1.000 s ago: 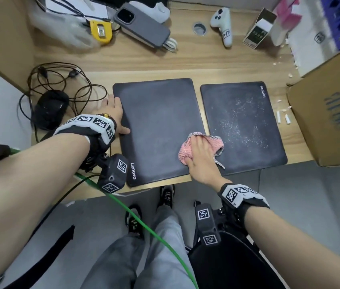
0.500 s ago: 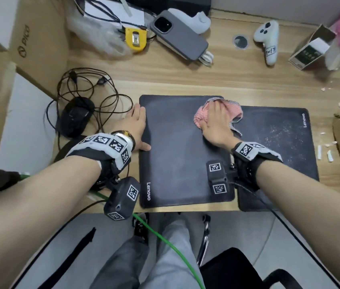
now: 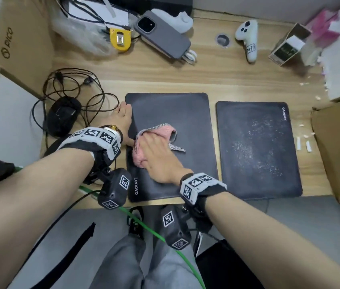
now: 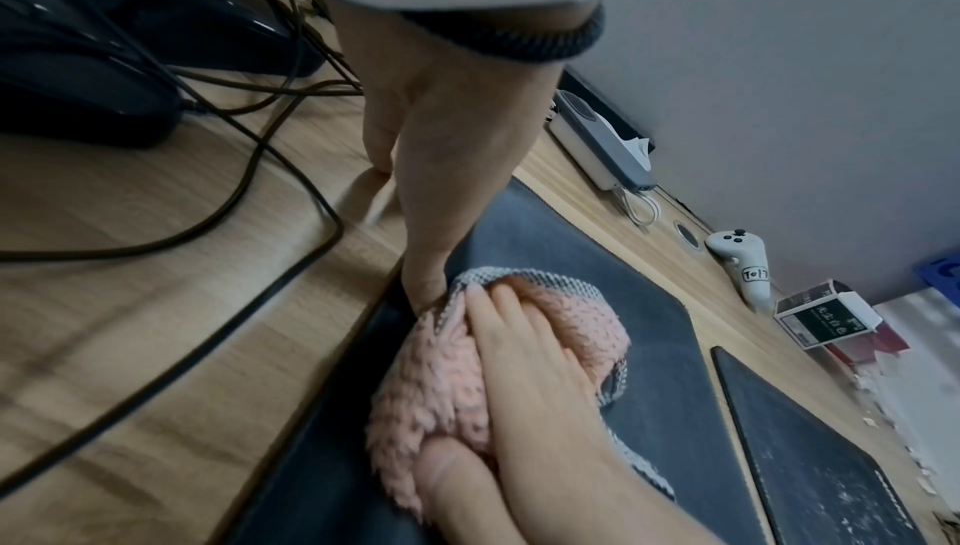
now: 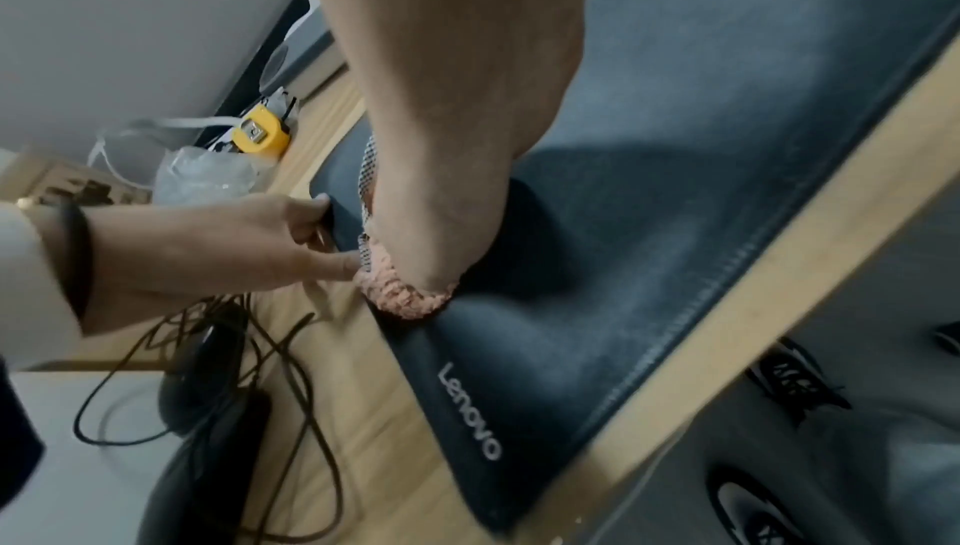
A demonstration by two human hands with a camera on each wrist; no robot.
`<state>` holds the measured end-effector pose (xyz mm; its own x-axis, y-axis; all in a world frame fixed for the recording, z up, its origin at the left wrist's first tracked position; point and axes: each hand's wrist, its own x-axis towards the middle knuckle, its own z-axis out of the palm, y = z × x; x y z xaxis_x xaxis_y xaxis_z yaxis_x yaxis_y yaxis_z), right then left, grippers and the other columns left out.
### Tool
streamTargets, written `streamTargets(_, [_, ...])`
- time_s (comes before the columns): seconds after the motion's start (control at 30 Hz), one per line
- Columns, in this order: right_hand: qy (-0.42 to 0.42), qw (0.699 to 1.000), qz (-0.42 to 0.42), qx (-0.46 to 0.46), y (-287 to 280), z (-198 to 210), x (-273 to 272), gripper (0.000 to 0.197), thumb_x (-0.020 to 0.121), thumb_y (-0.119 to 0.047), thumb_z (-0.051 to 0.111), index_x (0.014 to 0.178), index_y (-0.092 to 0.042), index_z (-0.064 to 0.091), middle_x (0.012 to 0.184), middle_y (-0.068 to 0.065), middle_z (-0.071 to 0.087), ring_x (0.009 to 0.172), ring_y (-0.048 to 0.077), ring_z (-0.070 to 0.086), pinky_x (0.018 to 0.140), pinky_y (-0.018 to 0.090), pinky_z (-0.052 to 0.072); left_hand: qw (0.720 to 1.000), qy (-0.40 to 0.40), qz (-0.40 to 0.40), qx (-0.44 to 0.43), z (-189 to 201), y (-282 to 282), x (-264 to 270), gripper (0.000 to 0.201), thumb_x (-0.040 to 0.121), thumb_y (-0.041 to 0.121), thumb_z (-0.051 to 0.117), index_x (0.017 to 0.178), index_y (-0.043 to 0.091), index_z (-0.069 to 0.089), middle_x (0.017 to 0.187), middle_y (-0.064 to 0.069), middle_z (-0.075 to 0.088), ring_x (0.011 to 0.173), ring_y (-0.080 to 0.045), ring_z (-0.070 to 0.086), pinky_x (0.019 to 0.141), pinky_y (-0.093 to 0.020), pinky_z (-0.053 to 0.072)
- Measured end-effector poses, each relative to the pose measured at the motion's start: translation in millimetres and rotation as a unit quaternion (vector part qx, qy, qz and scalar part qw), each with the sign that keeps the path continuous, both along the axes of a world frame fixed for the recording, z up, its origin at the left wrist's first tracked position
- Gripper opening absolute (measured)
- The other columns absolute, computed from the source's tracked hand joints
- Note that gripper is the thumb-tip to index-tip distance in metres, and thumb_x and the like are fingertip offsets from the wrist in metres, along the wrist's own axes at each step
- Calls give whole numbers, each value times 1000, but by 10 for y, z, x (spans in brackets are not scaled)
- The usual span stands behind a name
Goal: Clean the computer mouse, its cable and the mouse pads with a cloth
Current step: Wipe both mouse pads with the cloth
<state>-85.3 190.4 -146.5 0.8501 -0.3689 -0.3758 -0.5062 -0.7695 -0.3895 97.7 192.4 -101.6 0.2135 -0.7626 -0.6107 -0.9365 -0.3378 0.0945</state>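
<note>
The right hand (image 3: 156, 155) is pressing flat on the soft pink cloth (image 3: 144, 157); beside it, the left hand (image 3: 123, 119), open, is pinning the thin, floppy mouse pad (image 3: 185, 113) by its edge.

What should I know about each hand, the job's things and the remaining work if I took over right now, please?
Right hand: flat, pressing the pink cloth on the left mouse pad, by its left edge.
Left hand: steadying that pad's left edge.
Right mouse pad: speckled white, not yet clean.
Mouse and cable: lying left of the pads, no hand on them.
Left: finish this pad, then the right one, mouse, cable.
</note>
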Motion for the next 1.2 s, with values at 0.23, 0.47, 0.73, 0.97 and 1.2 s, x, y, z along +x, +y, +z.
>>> streamTargets(0.23, [-27,994,-106,23,-222,51,-605,71,97,-24,49,153,-8,8,161,10,5,148,26,-1,120,45,1,1000,10,12,-10,-69,11,51,123,73,50,77,151,7,-8,160,-12,-11,149,-21,-2,118,-35,13])
streamTargets(0.47, [18,963,-266,-25,-13,119,-1165,72,92,-18,51,150,0,12,155,18,16,145,34,10,119,42,1,999,-17,-8,-41,-92,92,-4,107,75,49,74,151,15,7,156,-9,10,140,-29,19,105,-46,37])
streamTargets(0.73, [2,997,-80,13,751,86,-311,75,90,-17,51,152,-4,10,159,16,9,147,33,3,119,48,1,998,6,31,-59,-48,244,-94,88,83,39,70,149,16,17,149,-11,24,133,-31,31,99,-45,38])
streamTargets(0.97, [-38,987,-152,29,427,165,-921,75,89,-3,50,152,-5,10,160,13,9,148,28,3,121,42,2,993,17,94,-70,-75,295,-47,96,77,48,73,145,12,17,154,-10,19,142,-27,17,111,-46,28])
streamTargets(1.2, [11,991,-133,7,-124,57,-751,76,79,-6,55,147,-5,23,150,14,25,140,34,20,113,51,20,997,1,65,-33,-119,265,3,104,81,58,64,152,16,1,161,0,-5,147,-24,1,116,-44,18])
